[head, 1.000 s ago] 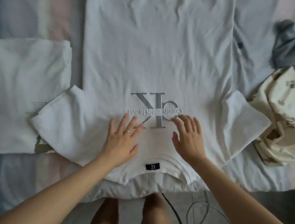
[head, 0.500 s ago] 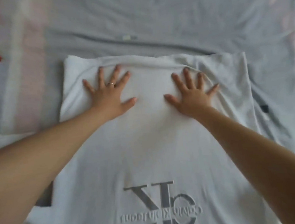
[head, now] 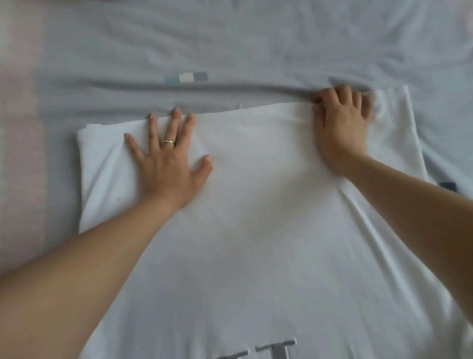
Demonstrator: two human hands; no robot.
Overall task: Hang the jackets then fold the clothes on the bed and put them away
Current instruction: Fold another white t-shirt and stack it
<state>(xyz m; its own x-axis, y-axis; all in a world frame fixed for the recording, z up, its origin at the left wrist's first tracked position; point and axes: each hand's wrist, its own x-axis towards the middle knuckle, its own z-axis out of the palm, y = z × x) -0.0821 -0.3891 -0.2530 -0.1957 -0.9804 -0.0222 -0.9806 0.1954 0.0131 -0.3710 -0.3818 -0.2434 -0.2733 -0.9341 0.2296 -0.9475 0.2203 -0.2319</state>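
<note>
Wrinkling is threatening the white T-shirt (head: pixel 263 234) lying on the grey bed sheet (head: pixel 245 35): the left hand (head: pixel 165 162) is pressing it with straight fingers (head: pixel 177 124) while the right hand (head: pixel 339 130) is curling its fingers around the hem (head: pixel 252 110), perhaps also catching the sheet fold (head: pixel 264 86) just beyond them.

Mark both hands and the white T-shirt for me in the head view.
left hand (head: pixel 168 168): head view, back of the hand, flat on the shirt.
right hand (head: pixel 341 130): head view, back of the hand, at the shirt's far edge.
white T-shirt (head: pixel 263 234): head view, bare cloth between the forearms.
</note>
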